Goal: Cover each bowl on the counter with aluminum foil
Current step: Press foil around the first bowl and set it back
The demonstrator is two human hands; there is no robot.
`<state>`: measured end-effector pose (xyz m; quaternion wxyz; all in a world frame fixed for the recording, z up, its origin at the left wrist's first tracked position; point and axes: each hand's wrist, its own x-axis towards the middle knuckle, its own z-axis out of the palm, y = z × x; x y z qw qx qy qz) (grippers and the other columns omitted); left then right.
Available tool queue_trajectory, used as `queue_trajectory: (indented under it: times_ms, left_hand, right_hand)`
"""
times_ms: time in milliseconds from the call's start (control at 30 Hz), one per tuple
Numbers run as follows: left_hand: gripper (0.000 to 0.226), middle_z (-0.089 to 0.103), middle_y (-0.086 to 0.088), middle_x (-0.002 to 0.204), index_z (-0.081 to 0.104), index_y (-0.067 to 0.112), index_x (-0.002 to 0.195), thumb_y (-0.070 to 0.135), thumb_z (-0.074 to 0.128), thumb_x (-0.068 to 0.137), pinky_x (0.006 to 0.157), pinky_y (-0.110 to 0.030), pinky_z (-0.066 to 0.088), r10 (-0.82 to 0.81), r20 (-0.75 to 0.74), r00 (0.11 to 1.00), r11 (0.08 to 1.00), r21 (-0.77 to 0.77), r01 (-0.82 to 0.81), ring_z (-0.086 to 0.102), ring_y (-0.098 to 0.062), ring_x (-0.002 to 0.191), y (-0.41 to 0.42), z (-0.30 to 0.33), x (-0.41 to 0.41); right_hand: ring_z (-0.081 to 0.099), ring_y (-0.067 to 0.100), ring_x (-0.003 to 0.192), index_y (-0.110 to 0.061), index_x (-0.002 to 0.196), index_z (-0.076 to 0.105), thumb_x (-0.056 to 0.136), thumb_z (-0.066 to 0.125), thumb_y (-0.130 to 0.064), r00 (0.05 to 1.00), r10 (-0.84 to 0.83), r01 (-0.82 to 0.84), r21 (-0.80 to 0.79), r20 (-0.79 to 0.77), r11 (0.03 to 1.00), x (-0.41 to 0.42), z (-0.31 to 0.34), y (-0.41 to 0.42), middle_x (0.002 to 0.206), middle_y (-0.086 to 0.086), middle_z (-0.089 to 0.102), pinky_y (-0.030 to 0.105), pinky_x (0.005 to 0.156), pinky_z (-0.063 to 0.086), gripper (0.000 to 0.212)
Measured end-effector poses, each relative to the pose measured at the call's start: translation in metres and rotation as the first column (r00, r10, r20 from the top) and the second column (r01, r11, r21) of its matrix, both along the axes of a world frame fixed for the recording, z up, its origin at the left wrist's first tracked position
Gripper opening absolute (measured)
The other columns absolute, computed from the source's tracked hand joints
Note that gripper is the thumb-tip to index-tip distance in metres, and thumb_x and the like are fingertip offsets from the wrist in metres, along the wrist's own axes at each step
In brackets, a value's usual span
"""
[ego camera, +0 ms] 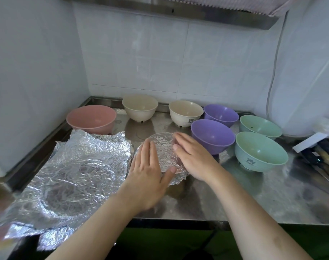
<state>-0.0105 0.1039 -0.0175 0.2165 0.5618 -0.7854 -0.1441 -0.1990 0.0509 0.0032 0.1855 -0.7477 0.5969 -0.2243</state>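
In the head view, a foil-covered bowl (pixel 162 151) is seen near the front of the steel counter (pixel 253 199), and both hands are laid on it. The left hand (pixel 146 177) is pressed flat against the left side of the foil-covered bowl, fingers straight and together, thumb hooked under its near edge where the foil is bunched. The right hand (pixel 193 156) is spread open over the right side of that bowl, palm down on the foil; neither hand is closed into a grasp. Just left of the foil-covered bowl, a large crumpled sheet of aluminum foil (pixel 75 173) is spread on the counter, reaching to the counter's front-left edge. Behind that sheet a pink bowl (pixel 91 119) is set uncovered. Behind the foil-covered bowl two cream bowls (pixel 140 106) (pixel 186 112) are placed along the wall. Just right of it a purple bowl (pixel 212 136) is found close to the right hand's fingers, with a second purple bowl (pixel 221 114) behind. Further right, two green bowls (pixel 261 152) (pixel 260 126) are set, all uncovered and upright.
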Motion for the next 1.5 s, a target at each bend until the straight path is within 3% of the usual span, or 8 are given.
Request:
queue_trajectory:
  times_ms: [300, 400, 533, 667, 800, 1100, 1300, 1500]
  left_hand:
    - [0.071, -0.004, -0.009, 0.172, -0.004, 0.007, 0.164, 0.023, 0.039, 0.110, 0.123, -0.028, 0.001, 0.015, -0.206, 0.978, 1.000, -0.009, -0.017, -0.006, -0.021, 0.159, -0.002, 0.007, 0.009]
    - [0.081, 0.000, -0.007, 0.172, -0.001, 0.008, 0.164, 0.044, 0.045, 0.107, 0.126, -0.036, 0.011, 0.036, -0.280, 0.959, 0.999, 0.044, -0.024, 0.001, -0.021, 0.159, -0.001, 0.007, 0.008]
    - [0.133, -0.016, -0.005, 0.172, -0.015, 0.010, 0.162, 0.081, 0.059, 0.078, 0.129, -0.039, 0.004, 0.007, -0.220, 0.975, 0.995, 0.100, 0.015, -0.015, -0.019, 0.159, -0.004, 0.002, 0.005]
    - [0.151, -0.020, -0.010, 0.171, -0.022, 0.009, 0.160, 0.091, 0.056, 0.060, 0.127, -0.038, -0.001, 0.022, -0.194, 0.981, 0.997, 0.081, -0.006, -0.020, -0.021, 0.158, -0.006, 0.000, 0.003]
    - [0.151, -0.014, -0.012, 0.172, -0.019, 0.007, 0.161, 0.092, 0.054, 0.060, 0.127, -0.037, 0.003, 0.031, -0.199, 0.980, 0.999, 0.036, -0.024, -0.013, -0.023, 0.159, -0.006, -0.004, 0.003]
    - [0.146, -0.023, -0.008, 0.170, -0.028, 0.008, 0.158, 0.071, 0.074, 0.076, 0.116, -0.027, -0.001, 0.027, -0.230, 0.973, 0.999, 0.025, -0.021, -0.019, -0.022, 0.158, -0.006, -0.011, 0.000]
    - [0.151, -0.016, -0.004, 0.172, -0.025, 0.013, 0.160, 0.076, 0.076, 0.068, 0.126, -0.038, 0.011, 0.031, -0.251, 0.967, 0.997, 0.075, -0.012, -0.007, -0.023, 0.160, -0.006, -0.007, 0.006]
    - [0.160, -0.019, -0.001, 0.170, -0.022, 0.016, 0.161, 0.076, 0.085, 0.059, 0.129, -0.043, 0.014, 0.029, -0.236, 0.971, 0.995, 0.100, -0.005, -0.008, -0.023, 0.160, -0.010, 0.004, 0.010]
  right_hand:
    - [0.013, 0.010, 0.154, -0.018, 0.166, 0.027, 0.112, 0.039, -0.047, 0.997, -0.062, 0.061, -0.011, -0.039, 0.998, -0.010, 0.006, 0.020, 0.170, -0.008, 0.029, 0.034, 0.124, 0.015, 0.062]
    - [0.015, 0.000, 0.149, -0.021, 0.165, 0.030, 0.107, 0.053, -0.049, 0.998, -0.069, 0.069, -0.019, 0.009, 0.997, -0.017, -0.002, 0.030, 0.161, -0.016, 0.033, 0.028, 0.122, 0.018, 0.068]
    - [0.027, -0.010, 0.147, -0.031, 0.165, 0.031, 0.085, 0.081, -0.054, 0.971, -0.073, 0.067, 0.034, 0.227, 0.997, -0.028, -0.017, 0.041, 0.160, -0.019, 0.032, 0.022, 0.124, 0.024, 0.097]
    - [0.030, -0.006, 0.151, -0.032, 0.167, 0.026, 0.065, 0.085, -0.065, 0.940, -0.056, 0.034, 0.069, 0.338, 0.997, -0.032, -0.026, 0.043, 0.168, -0.017, 0.032, 0.029, 0.128, 0.026, 0.122]
    - [0.030, -0.011, 0.147, -0.030, 0.168, 0.022, 0.056, 0.090, -0.063, 0.941, -0.050, 0.029, 0.066, 0.336, 0.997, -0.030, -0.028, 0.044, 0.163, -0.020, 0.030, 0.014, 0.119, 0.023, 0.135]
    - [-0.016, -0.018, 0.150, -0.026, 0.166, -0.020, 0.097, 0.076, -0.031, 0.952, 0.006, -0.040, 0.105, 0.305, 0.994, -0.018, -0.046, 0.051, 0.169, -0.023, -0.026, 0.004, 0.120, -0.004, 0.118]
    - [-0.013, -0.017, 0.152, -0.033, 0.167, -0.016, 0.083, 0.072, -0.062, 0.949, 0.003, -0.042, 0.118, 0.315, 0.992, -0.021, -0.038, 0.056, 0.170, -0.028, -0.020, 0.024, 0.127, 0.002, 0.125]
    - [-0.007, -0.014, 0.154, -0.039, 0.169, 0.007, 0.097, 0.047, -0.070, 0.987, -0.015, 0.008, 0.046, 0.162, 0.999, -0.017, -0.001, 0.038, 0.171, -0.031, -0.005, 0.028, 0.128, 0.005, 0.088]
